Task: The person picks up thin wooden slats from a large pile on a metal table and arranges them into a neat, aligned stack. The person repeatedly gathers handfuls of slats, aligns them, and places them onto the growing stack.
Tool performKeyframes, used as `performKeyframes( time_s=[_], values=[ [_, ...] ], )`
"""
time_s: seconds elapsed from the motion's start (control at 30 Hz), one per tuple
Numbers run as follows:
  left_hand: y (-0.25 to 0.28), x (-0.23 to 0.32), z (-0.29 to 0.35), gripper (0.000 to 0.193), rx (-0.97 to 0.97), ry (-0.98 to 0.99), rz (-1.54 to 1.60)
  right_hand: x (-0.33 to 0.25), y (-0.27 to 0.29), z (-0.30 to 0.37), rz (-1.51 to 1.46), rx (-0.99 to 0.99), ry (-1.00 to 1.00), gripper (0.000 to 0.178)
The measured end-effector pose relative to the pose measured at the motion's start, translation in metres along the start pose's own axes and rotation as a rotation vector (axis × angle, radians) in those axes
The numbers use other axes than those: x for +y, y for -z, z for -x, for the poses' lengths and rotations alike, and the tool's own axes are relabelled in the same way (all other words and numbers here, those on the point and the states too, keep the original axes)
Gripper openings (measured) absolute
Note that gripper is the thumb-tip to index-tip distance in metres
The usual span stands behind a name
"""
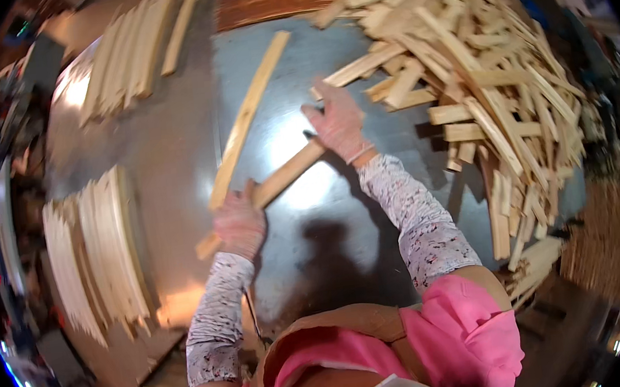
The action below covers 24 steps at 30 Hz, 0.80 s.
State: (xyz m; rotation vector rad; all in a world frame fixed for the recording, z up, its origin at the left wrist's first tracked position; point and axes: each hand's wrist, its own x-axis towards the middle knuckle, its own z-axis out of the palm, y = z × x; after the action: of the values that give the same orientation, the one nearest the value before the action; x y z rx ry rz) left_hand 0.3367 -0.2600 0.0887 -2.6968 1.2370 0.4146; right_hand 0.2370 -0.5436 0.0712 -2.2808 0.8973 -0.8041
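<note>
My left hand (240, 226), in a thin translucent glove, is closed around the lower part of a pale wooden strip (287, 175). That strip slants up and right across the metal tabletop. At its upper end is my gloved right hand (340, 122), fingers stretched apart, its palm edge by the strip's end. Its fingertips come near the end of another wooden strip (361, 67) that sticks out of the pile. A small dark thing (309, 135) shows beside the right hand; I cannot make out what it is. A longer strip (250, 117) lies just beyond my left hand.
A large jumbled pile of wooden strips (478, 80) covers the right side of the metal table (252, 57). Strips lie side by side in a row at near left (110, 246) and another at far left (129, 54). A reddish-brown board (269, 0) lies at the far edge.
</note>
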Motion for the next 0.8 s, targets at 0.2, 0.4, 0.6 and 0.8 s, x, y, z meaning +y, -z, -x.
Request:
performKeyframes(
  time_s=[0.2, 0.4, 0.6, 0.8],
  values=[
    [-0.017, -0.036, -0.110, 0.065, 0.288, 0.101, 0.423, 0.071, 0.169, 0.041, 0.403, 0.197, 0.177, 0.056],
    [-0.001, -0.024, -0.090, 0.070, -0.038, 0.245, 0.181, 0.280, 0.366, 0.029, 0.587, 0.110, -0.753, 0.081],
    [-0.042, -0.046, -0.053, 0.076, -0.063, 0.366, 0.341, 0.339, 0.336, -0.001, 0.773, -0.323, -0.442, 0.044],
    [-0.050, -0.028, -0.023, 0.070, -0.009, 0.406, 0.472, 0.200, 0.292, 0.015, 0.631, -0.008, -0.563, 0.076]
  ],
)
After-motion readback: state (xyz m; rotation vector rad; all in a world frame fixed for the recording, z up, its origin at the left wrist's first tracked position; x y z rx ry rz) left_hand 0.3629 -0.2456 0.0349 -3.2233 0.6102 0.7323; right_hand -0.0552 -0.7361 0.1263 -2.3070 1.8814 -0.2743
